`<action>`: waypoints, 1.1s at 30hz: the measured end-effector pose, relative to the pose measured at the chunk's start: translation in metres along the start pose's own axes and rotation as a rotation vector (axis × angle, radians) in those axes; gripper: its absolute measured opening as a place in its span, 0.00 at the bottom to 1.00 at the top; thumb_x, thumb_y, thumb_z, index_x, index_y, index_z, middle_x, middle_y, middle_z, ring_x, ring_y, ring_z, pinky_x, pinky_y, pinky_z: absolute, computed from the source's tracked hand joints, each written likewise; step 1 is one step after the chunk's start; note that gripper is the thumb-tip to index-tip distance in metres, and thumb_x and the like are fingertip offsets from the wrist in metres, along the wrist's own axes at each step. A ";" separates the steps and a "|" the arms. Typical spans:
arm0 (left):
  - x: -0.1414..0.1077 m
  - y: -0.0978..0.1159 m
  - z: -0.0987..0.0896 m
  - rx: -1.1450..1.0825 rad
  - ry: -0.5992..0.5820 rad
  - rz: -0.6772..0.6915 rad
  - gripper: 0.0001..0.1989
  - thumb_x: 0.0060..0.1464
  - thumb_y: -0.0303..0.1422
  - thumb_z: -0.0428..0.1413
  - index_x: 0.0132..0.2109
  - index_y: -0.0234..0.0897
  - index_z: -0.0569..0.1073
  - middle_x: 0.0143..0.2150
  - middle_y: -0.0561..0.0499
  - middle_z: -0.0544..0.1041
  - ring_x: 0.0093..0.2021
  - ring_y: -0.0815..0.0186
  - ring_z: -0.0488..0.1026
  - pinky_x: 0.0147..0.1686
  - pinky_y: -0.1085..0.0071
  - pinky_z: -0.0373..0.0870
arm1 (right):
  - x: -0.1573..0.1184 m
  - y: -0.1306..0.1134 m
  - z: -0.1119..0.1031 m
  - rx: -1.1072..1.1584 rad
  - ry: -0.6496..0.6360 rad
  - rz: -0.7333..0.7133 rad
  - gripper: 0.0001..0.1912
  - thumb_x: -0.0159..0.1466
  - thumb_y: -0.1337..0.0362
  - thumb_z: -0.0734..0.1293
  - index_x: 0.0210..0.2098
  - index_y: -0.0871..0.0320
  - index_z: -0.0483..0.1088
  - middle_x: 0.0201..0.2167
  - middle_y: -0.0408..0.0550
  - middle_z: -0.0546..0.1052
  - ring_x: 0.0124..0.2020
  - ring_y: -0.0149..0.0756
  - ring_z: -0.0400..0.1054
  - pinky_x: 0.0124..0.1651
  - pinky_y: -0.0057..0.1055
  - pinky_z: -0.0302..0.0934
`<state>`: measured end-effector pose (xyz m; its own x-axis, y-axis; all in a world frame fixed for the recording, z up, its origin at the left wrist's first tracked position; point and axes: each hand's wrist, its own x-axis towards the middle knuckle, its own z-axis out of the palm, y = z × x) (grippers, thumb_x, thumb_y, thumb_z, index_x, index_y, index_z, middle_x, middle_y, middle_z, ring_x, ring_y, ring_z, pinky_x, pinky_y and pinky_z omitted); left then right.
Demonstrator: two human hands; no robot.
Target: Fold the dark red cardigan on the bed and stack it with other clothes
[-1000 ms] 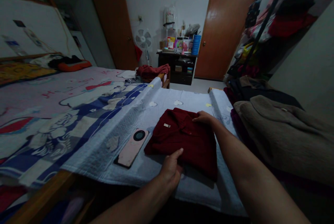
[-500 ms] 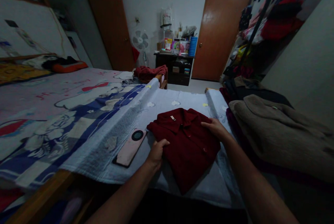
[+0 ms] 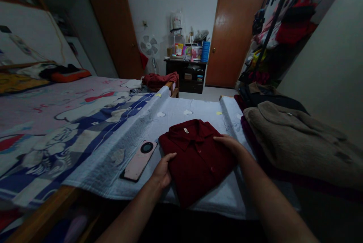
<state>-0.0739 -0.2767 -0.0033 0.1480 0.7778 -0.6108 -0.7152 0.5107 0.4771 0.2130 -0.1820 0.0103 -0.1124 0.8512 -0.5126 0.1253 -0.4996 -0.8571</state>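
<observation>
A folded dark red collared shirt [image 3: 195, 160] lies on the light blue cover [image 3: 198, 105], its collar away from me and its buttons facing up. My left hand [image 3: 164, 171] grips the shirt's left edge, thumb on top and the other fingers mostly hidden beneath. At the right edge, my right hand [image 3: 229, 146] is closed on the cloth, its thumb over the top and its remaining fingers out of sight. Left of the shirt is a pink phone [image 3: 141, 161] with a round dark camera ring, lying back up.
To the right sits a stack of folded clothes with a grey-brown coat [image 3: 295, 141] on top. A patterned bed [image 3: 70, 99] spreads out on the left. Beyond are a reddish cloth heap [image 3: 160, 80], a fan [image 3: 149, 45] and a dark cabinet [image 3: 185, 75].
The shirt has shifted slightly left and lies flatter and squarer, with both hands still at its side edges. The whole view has also moved a little.
</observation>
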 end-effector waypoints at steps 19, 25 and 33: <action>-0.001 0.020 0.013 -0.061 -0.047 0.064 0.18 0.50 0.30 0.54 0.48 0.29 0.75 0.36 0.42 0.82 0.37 0.52 0.80 0.45 0.54 0.76 | -0.027 -0.006 0.023 0.224 -0.108 -0.219 0.27 0.47 0.70 0.71 0.48 0.54 0.69 0.40 0.44 0.81 0.35 0.40 0.76 0.47 0.39 0.69; -0.034 0.039 0.046 0.043 -0.053 0.090 0.14 0.50 0.27 0.53 0.44 0.29 0.76 0.31 0.43 0.82 0.33 0.53 0.80 0.42 0.55 0.78 | -0.062 -0.023 0.024 0.229 -0.065 -0.367 0.30 0.47 0.70 0.69 0.50 0.51 0.68 0.41 0.42 0.80 0.38 0.40 0.75 0.47 0.38 0.68; -0.065 0.047 0.131 0.066 -0.213 0.144 0.19 0.48 0.25 0.53 0.49 0.30 0.75 0.35 0.45 0.82 0.37 0.53 0.80 0.45 0.54 0.77 | -0.145 -0.076 -0.017 0.238 0.150 -0.431 0.28 0.50 0.71 0.69 0.50 0.50 0.68 0.43 0.42 0.80 0.44 0.41 0.74 0.51 0.38 0.68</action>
<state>-0.0274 -0.2553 0.1413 0.1934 0.9002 -0.3903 -0.6942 0.4067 0.5939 0.2365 -0.2649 0.1511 0.0407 0.9929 -0.1118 -0.1311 -0.1056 -0.9857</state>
